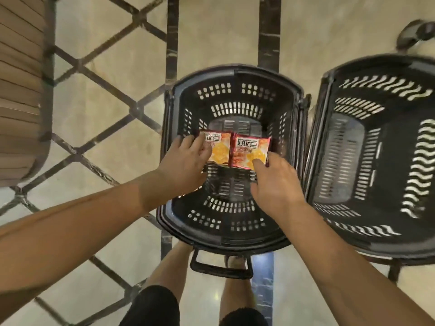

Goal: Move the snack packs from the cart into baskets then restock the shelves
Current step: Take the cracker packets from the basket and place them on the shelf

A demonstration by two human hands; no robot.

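Two red-orange snack packs [249, 150]: left hand [186, 161] pinches one, right hand [275, 182] the other.

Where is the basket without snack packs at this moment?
In the head view, the empty basket sits at the right side of the picture, close beside the other basket, to the right of the right hand and its snack pack.

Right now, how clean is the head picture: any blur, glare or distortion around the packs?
Head view: the left snack pack and right snack pack in the middle basket are fairly sharp, print legible; the right basket is motion-smeared; the wide lens bows the floor lines near the edges; a glare patch lies on the floor beside the basket handle.
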